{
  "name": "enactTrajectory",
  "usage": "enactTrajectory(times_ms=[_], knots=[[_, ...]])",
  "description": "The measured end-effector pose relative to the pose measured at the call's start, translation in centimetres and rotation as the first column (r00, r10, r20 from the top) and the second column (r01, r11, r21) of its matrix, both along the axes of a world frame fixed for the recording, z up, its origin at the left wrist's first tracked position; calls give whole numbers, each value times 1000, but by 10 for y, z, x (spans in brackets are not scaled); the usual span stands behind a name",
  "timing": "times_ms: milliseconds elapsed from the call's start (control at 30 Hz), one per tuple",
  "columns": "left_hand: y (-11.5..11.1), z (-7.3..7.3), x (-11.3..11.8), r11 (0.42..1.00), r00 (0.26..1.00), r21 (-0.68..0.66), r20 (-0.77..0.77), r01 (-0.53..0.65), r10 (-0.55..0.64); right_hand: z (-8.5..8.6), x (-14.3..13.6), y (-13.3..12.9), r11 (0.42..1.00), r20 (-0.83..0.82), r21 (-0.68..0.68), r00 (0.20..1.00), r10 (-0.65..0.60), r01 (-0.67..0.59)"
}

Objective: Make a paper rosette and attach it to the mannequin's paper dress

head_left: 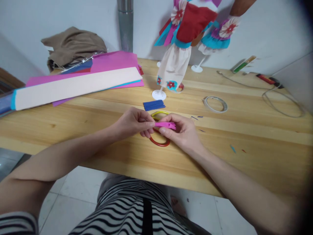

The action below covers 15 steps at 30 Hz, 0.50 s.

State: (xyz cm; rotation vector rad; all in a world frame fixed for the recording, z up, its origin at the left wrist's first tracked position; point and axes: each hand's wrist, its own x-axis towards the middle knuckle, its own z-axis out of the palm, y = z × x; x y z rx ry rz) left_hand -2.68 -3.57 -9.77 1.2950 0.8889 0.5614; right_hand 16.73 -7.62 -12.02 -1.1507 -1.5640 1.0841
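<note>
A narrow pink strip bundle [165,125], cut into a fringe at its right end, is stretched between my two hands. My left hand [137,121] pinches its left end between thumb and fingers. At the fringed end, my right hand [182,130] has its thumb and fingers closed around the strips. Beneath both hands lie scissors with one yellow and one red handle [160,144]; their blades are hidden. Just behind them on the wooden table [117,147] rests a blue fringed piece [154,105].
Coloured sheets [114,63] and a long cream piece [78,88] are piled at left, by brown cloth [75,45]. Dressed figures on white stands [158,95] are at the back. To the right lie a tape roll [215,104], a cable [265,98], a cutter [269,80] and scraps.
</note>
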Motion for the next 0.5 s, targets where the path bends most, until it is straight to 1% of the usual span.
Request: enactTrajectory(times_ms=[67,133,200,300,367,400,467,500], knots=[[-2,-2,1,1000,1000,-9,14,1,-1,-1,-2,0,999,56,42,998,-31,29],[-2,-3,2,1000,1000,-13,26,5,-5,-2,-2,-1,999,59,36,998,-30,28],[0,-4,0,1000,999,-4,30,10,-10,-2,0,-1,1000,11,-6,1000,9,-9],[4,-5,-2,998,999,43,4,37,-38,-2,2,0,995,-73,-77,996,59,-65],[5,-6,-3,992,998,115,-28,60,-57,-2,3,0,993,-82,-93,994,66,-73],[5,-6,-3,983,997,173,-42,64,-57,-2,3,0,994,-66,-86,996,60,-66],[4,-6,-3,941,996,330,-79,74,-50,-3,2,0,999,3,-36,999,38,-38],[3,-6,-2,905,993,417,-108,89,-48,-3,2,-1,1000,51,5,998,25,-25]])
